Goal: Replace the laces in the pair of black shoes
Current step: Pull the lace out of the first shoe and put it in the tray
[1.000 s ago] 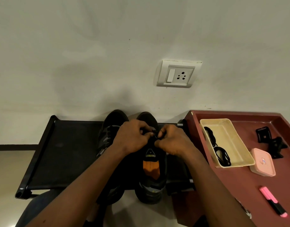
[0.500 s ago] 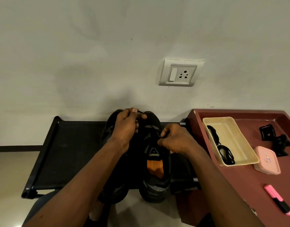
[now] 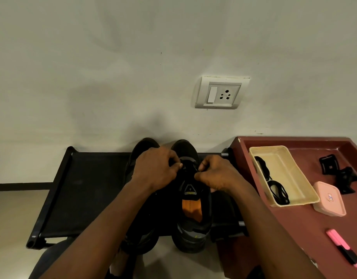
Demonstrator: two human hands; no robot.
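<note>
Two black shoes stand side by side on a low black rack (image 3: 81,190), toes to the wall. The right shoe (image 3: 193,228) shows an orange insole and a grey tongue. My left arm hides most of the left shoe (image 3: 143,146). My left hand (image 3: 155,170) and my right hand (image 3: 218,174) are both over the eyelet area of the right shoe, fingers pinched on a black lace (image 3: 188,168) that is hard to make out against the shoe.
A dark red table (image 3: 306,228) stands to the right with a cream tray (image 3: 290,170) holding black goggles, a pink box (image 3: 328,198), black clips (image 3: 339,172) and a pink highlighter (image 3: 344,249). A wall socket (image 3: 222,92) is above.
My left hand, which had lifted toward the shoe's toe half a second ago, has come back down beside my right hand at the eyelets. The right hand has barely moved.
</note>
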